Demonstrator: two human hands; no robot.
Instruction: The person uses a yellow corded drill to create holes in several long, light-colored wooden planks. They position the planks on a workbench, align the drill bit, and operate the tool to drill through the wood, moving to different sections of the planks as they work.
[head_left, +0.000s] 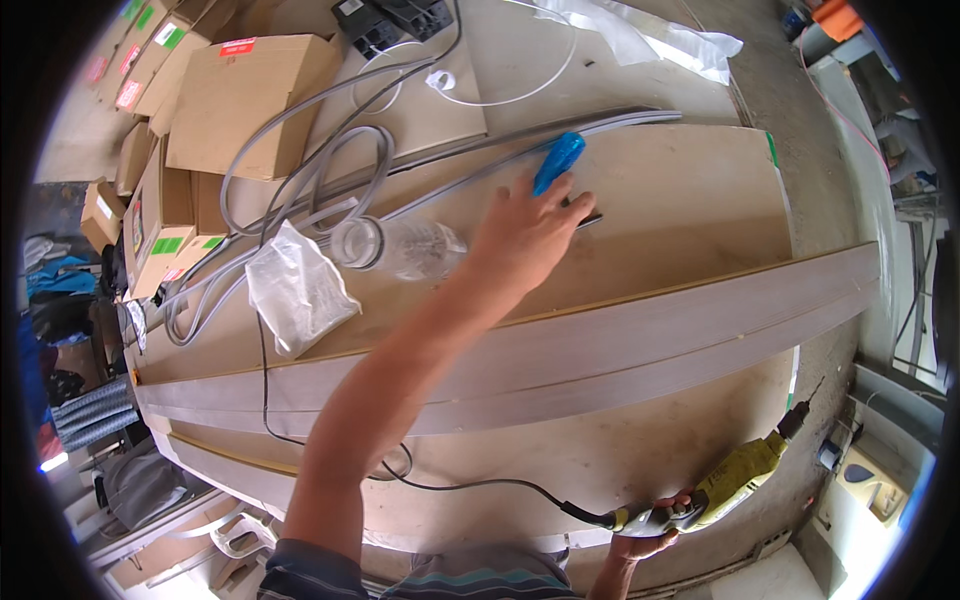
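Note:
My left hand (536, 229) reaches palm-down over the brown board on the table. Beneath its fingers comes out a blue-handled tool (561, 159), whose lower part the hand hides. Whether the fingers grip that handle or only rest on it, I cannot tell. A thin dark rod end (590, 222) shows beside the thumb. At the lower right my right hand (651, 541) holds a yellow-green corded power drill (731, 487) by its grip. Its bit (817, 390) points up and to the right, beyond the table's edge.
Long grey panel strips (600, 352) cross the table. Left of my forearm lie a clear plastic jar (405, 247), a white plastic bag (300, 292) and coiled grey tubing (352, 150). Cardboard boxes (247, 105) stand behind. The drill's black cord (480, 484) runs over the table.

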